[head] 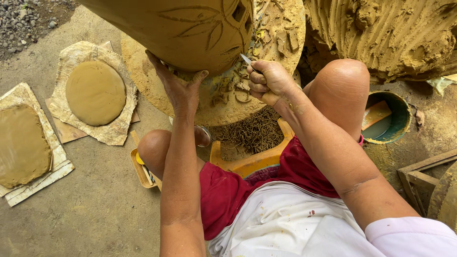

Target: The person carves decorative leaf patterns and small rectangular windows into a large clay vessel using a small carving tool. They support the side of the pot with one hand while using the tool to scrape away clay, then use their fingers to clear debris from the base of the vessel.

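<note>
Clay everywhere in my view: a large ochre clay pot carved with leaf lines leans over a round clay-caked turning wheel. My left hand is spread flat against the pot's underside, fingers splayed and thumb pressed up on the wall, propping it rather than gripping. My right hand is clenched around a small metal-bladed carving knife, its tip touching the pot's lower edge just beside a cut-out opening. Curled clay shavings lie heaped on the wheel's rim and spill down between my knees onto a yellow plastic stool. To my left, on the concrete floor, a round flat clay slab rests on a piece of woven sacking, and a squarer clay slab lies on another sheet beside it. A big ridged mound of raw clay rises at the upper right, with a green bucket just beside my right knee.
</note>
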